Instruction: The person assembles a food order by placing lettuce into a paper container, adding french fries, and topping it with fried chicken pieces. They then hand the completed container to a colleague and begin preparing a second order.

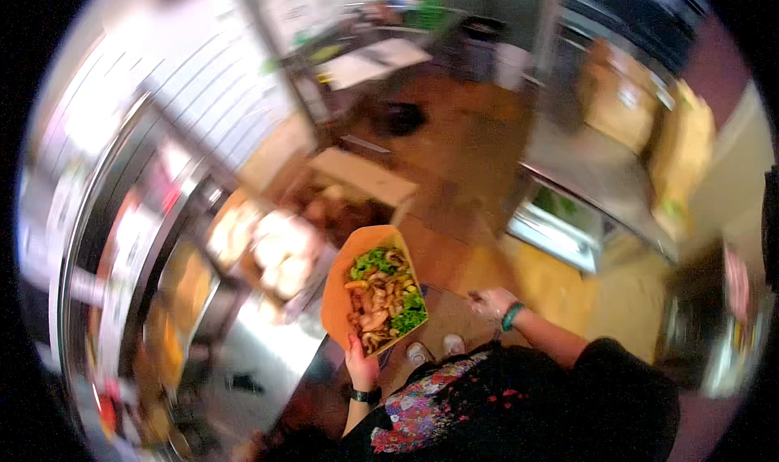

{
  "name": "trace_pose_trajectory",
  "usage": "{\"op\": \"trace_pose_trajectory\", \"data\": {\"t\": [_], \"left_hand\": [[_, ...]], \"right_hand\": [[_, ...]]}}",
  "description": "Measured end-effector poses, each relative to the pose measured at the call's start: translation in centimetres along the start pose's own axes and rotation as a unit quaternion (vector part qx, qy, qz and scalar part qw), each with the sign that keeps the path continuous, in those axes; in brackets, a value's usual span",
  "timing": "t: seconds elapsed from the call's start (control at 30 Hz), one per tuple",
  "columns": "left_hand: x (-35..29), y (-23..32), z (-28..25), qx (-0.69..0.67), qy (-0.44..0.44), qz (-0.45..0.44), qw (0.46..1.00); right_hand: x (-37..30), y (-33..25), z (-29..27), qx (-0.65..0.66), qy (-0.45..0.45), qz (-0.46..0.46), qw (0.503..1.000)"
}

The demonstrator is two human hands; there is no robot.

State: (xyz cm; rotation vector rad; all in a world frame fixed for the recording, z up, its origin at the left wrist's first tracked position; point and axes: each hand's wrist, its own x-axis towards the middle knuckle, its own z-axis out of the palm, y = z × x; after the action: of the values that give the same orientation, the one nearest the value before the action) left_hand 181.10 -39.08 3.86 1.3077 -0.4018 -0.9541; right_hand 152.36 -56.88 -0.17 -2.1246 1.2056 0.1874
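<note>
My left hand point(363, 366) grips a brown cardboard takeout box point(337, 296) by its near edge, thumb at the rim. The box is open, its lid flap folded out to the left. Inside lie leafy greens point(408, 313) at the right and far end, with browned sliced pieces point(376, 304), perhaps meat and mushrooms, between them. To the right of the box, my right hand point(492, 303) hangs in the air with its fingers loosely apart. It looks to hold nothing, though motion blurs it.
A metal counter point(247, 361) runs along my left, with pale round items point(284, 251) beyond it. An open cardboard carton point(365, 176) stands ahead of the box. At the right are a metal table point(568, 150) with brown bags point(621, 97) and a metal pan point(560, 231) below.
</note>
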Motion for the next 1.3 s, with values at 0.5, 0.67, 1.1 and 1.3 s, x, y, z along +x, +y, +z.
{"op": "trace_pose_trajectory", "data": {"t": [0.5, 0.67, 1.1, 1.3], "left_hand": [[1.1, -6.5, 21.1, 0.071, -0.379, -0.197, 0.901], [-3.5, -9.3, 30.9, 0.142, -0.456, -0.204, 0.855], [-13.9, -23.8, 51.1, 0.202, -0.660, -0.186, 0.700], [-19.9, -27.8, 59.4, 0.231, -0.722, -0.226, 0.612]], "right_hand": [[-15.3, 7.1, 2.5, 0.438, 0.328, 0.086, 0.833], [-19.3, 14.7, 3.0, 0.235, 0.408, 0.151, 0.869], [-31.4, 26.9, 3.1, 0.619, 0.581, 0.166, 0.501], [-35.0, 31.9, 2.6, 0.647, 0.679, 0.082, 0.338]]}}
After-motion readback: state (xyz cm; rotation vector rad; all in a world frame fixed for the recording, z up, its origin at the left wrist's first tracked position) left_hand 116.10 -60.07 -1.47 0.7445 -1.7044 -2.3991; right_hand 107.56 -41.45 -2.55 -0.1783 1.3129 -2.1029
